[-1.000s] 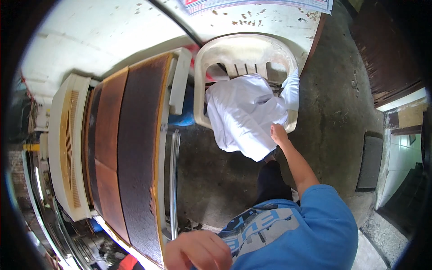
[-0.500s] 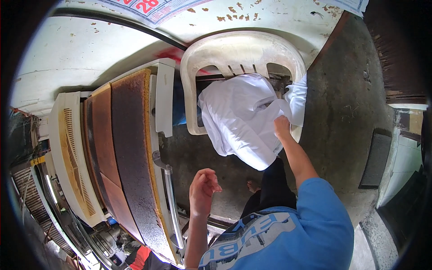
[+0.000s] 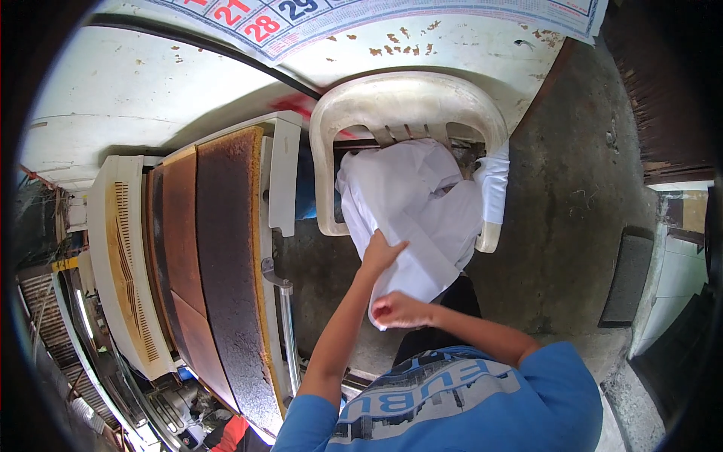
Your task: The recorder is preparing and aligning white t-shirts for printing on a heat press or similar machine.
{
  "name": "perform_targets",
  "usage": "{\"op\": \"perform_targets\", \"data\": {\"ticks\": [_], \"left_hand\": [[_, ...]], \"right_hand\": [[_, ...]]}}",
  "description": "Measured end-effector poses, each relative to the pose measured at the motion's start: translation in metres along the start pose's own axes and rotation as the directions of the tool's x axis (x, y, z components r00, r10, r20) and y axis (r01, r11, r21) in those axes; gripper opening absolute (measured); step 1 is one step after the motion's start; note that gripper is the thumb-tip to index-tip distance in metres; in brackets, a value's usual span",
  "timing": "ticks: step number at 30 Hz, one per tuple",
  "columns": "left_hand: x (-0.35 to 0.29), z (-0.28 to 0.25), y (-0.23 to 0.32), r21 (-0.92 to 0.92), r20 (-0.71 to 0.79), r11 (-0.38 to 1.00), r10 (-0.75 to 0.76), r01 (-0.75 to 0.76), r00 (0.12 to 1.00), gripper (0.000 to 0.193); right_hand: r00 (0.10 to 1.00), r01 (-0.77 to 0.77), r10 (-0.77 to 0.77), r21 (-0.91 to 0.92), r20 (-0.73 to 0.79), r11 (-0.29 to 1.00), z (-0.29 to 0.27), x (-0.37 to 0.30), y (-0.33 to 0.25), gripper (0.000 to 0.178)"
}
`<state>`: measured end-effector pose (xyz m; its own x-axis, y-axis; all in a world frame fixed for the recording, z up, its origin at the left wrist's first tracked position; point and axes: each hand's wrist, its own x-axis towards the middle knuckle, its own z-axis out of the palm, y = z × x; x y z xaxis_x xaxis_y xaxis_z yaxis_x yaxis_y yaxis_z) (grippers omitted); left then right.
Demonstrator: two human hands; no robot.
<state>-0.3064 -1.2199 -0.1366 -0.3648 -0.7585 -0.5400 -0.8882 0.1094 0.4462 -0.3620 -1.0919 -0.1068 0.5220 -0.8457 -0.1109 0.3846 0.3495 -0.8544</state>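
A white garment (image 3: pixel 418 215) lies draped over the seat of a cream plastic chair (image 3: pixel 399 98) and hangs off its front edge. My left hand (image 3: pixel 380 252) rests flat on the cloth near the seat's front, fingers apart. My right hand (image 3: pixel 395 310) is closed on the garment's lower hanging edge, just below the left hand. Both forearms reach up from my blue printed shirt (image 3: pixel 459 403) at the bottom of the picture.
A long ironing board (image 3: pixel 218 256) with a scorched brown cover stands to the left, its metal frame (image 3: pixel 285 316) beside the chair. A wall calendar (image 3: pixel 361 19) hangs above. Concrete floor (image 3: pixel 572 196) stretches right, with a dark mat (image 3: pixel 625 279).
My left hand rose from low near my shirt onto the garment. My right hand slid down from the chair seat to the cloth's lower edge.
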Motion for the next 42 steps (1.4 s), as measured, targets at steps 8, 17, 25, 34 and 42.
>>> {"op": "perform_targets", "data": {"ticks": [8, 17, 25, 34, 42], "left_hand": [[-0.003, -0.012, -0.018, 0.531, -0.129, 0.847, 0.046, 0.03, 0.991, 0.013], [-0.072, -0.081, -0.017, -0.812, 0.235, 0.512, -0.156, 0.282, 0.959, 0.025], [-0.205, -0.175, 0.064, -0.762, 0.298, 0.644, 0.259, 0.065, 0.919, 0.023], [-0.256, -0.177, 0.082, 0.351, -0.427, 0.852, 0.514, -0.388, 0.743, 0.026], [-0.259, -0.172, 0.04, 0.348, -0.786, 0.858, 0.486, -0.378, 0.381, 0.014]], "right_hand": [[0.99, -0.081, 0.068, 0.101, 0.123, 0.992, 0.034, -0.01, -0.012, 0.008], [0.943, 0.328, -0.288, -0.335, 0.165, 0.883, 0.042, 0.0, -0.019, 0.013], [0.19, 0.154, -0.935, -0.932, -0.298, 0.328, 0.011, -0.005, -0.121, 0.01], [0.586, 0.281, -0.793, -0.877, -0.164, 0.39, 0.021, -0.006, -0.18, 0.008], [0.51, 0.348, -0.86, -0.91, -0.02, 0.227, 0.055, -0.002, -0.228, 0.008]]}}
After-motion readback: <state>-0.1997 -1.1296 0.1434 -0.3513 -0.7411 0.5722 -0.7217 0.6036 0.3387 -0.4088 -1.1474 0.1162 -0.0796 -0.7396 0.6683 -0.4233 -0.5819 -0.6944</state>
